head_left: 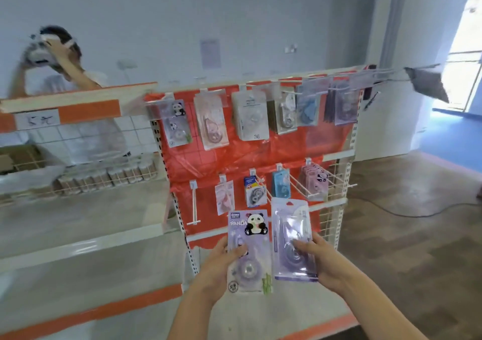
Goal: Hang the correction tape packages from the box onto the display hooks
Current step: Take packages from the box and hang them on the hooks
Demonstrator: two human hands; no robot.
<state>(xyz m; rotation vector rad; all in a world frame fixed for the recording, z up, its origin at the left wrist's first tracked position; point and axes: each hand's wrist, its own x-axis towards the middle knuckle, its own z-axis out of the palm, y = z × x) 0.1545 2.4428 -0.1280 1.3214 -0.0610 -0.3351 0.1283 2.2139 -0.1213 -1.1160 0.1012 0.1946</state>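
1. Red display panel (260, 154): hooks in two rows, mostly loaded; bare hook (194, 204) at lower left.
2. Clear-fronted package (293, 238), below the panel: upright, hang hole topmost, gripped low by right hand (319, 259).
3. Panda package (249, 251), just beside: upright, pinched by left hand (221, 264). Probably light, stiffish, slippery; best held by lower edges.

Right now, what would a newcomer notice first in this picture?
Two hands hold up purple packages at the bottom centre: the left hand grips a panda package, the right hand a clear purple package. Behind them, a red display panel carries rows of hanging packages.
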